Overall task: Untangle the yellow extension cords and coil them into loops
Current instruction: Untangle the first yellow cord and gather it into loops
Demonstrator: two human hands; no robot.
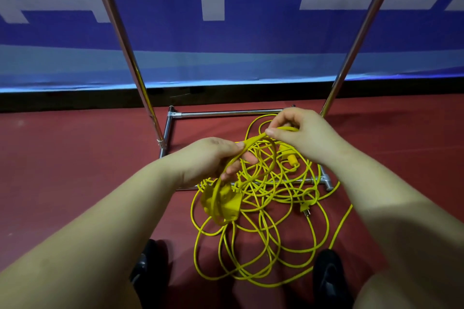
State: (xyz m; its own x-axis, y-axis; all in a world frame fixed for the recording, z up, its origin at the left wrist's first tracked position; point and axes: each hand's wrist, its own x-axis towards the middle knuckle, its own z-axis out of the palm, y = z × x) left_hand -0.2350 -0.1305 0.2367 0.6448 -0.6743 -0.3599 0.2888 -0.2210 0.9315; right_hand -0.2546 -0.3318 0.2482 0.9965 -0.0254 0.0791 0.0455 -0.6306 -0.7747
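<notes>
Both bare forearms reach forward over a red floor (75, 158); the left hand (213, 158) has its fingers curled round a thick yellow cord (253, 140), thumb on top, gripping it where it bends down towards a yellow socket block (222, 204) that hangs just below the hand; the right hand (296, 130) pinches the same cord further along between thumb and forefinger, the other fingers loosely bent above it; between the two hands the cord runs as a short arch, raised above the rest.

Below and beyond the hands lies the tangle of yellow extension cords (263, 241), many thin loops crossing one another on the floor, spread from near the person's dark shoes (329, 276) up to the chrome base of a metal rack (226, 113); some loops lie over the rack's near bar; a yellow plug (291, 159) sits in the tangle under the right hand, and a second plug with metal pins (305, 209) lies at the right of the heap, though how many separate cords there are is hard to make out.

The rack's two chrome uprights rise to either side; behind them hangs a blue banner (175, 32) with pale lettering.
</notes>
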